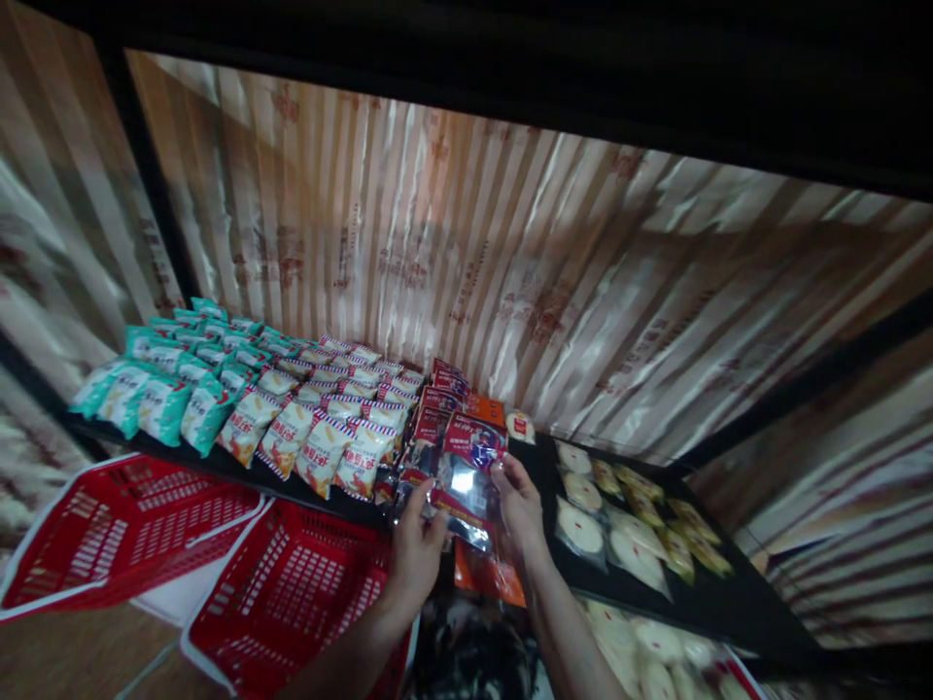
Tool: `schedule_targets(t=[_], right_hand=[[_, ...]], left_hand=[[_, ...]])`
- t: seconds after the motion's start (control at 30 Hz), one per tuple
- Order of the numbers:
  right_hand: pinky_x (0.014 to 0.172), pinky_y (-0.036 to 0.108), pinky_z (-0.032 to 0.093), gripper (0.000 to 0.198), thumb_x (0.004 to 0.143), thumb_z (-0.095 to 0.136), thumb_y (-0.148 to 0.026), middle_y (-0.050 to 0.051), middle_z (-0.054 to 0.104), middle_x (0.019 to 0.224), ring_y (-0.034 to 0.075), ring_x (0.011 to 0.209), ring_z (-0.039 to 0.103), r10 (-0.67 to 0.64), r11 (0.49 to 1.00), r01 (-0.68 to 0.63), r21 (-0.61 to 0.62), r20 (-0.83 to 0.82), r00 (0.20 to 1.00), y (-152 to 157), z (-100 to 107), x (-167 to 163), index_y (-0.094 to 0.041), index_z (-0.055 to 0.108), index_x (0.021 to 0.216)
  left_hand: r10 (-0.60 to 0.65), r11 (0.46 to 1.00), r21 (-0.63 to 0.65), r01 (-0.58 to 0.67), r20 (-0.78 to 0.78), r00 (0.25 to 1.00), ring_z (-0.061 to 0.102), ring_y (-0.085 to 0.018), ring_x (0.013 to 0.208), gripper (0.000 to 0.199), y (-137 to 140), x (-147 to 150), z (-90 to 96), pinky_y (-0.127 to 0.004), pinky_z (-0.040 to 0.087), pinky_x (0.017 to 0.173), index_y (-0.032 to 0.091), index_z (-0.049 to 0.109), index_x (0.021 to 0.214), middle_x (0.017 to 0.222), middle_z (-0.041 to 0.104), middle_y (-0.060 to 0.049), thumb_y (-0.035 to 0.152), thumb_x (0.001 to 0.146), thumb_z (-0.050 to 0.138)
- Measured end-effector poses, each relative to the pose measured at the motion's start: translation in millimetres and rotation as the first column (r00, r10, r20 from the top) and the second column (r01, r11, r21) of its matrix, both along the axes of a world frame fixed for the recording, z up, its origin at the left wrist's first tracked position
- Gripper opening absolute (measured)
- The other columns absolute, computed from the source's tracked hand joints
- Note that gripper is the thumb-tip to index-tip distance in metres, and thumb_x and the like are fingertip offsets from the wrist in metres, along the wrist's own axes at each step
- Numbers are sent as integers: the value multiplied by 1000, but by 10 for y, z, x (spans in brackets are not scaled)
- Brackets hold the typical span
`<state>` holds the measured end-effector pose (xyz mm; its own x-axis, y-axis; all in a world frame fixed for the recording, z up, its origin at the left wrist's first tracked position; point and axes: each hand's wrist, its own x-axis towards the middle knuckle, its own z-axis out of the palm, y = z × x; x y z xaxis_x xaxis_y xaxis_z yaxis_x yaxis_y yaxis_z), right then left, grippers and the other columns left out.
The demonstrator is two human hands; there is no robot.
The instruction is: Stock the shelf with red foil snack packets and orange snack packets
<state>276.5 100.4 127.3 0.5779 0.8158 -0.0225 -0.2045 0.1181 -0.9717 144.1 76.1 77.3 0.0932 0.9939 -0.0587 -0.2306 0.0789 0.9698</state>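
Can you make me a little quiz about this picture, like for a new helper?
1. True or false: the right hand touches a packet.
2. Pick one. The bags at the shelf's left end are: A) black, B) teal, C) purple.
3. Fill in: below the shelf's left end is a red ____.

Key: 1. True. 2. B. 3. Basket.

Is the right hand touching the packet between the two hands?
Touching. The head view shows the right hand at the packet's right edge, its fingertips against the wrapper with no gap.
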Motion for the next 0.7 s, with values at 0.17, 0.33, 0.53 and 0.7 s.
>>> schedule_targets(t=[0.17, 0.33, 0.53, 0.7], right_hand=[[58, 28, 45, 38, 61, 66, -43, 1, 66, 75, 17, 63, 58, 50, 996, -33, -78, 228, 972, 261, -193, -78, -21, 64, 91], [57, 29, 44, 44, 67, 59, -44, -1, 62, 66, 17, 59, 56, 25, 992, 34, -125, 444, 896, 395, -340, -93, -20, 63, 103], [60, 31, 43, 53, 69, 55, -45, 0, 63, 66, 19, 59, 57, 34, 984, 73, -161, 575, 818, 390, -321, -139, -18, 60, 114], [62, 31, 44, 51, 71, 53, -46, 2, 66, 73, 20, 62, 59, 23, 979, 109, -172, 625, 780, 399, -358, -133, -20, 61, 114]], left_hand=[[128, 992, 16, -127, -63, 990, 58, -11, 57, 47, 192, -167, -107, -23, 49, 60, 18, 53, 121, 74, 66, 1, 27, 75, 60], [188, 980, 97, -172, -193, 963, 61, -13, 65, 44, 308, -254, -171, -28, 51, 70, 16, 56, 117, 77, 64, -1, 17, 74, 56], [274, 946, 258, -195, -320, 907, 60, -17, 92, 37, 304, -281, -183, -33, 50, 86, 16, 62, 107, 108, 56, -9, 11, 73, 47], [303, 933, 306, -188, -386, 871, 58, -19, 98, 36, 299, -273, -172, -36, 49, 91, 17, 63, 104, 105, 57, -8, 10, 74, 46]])
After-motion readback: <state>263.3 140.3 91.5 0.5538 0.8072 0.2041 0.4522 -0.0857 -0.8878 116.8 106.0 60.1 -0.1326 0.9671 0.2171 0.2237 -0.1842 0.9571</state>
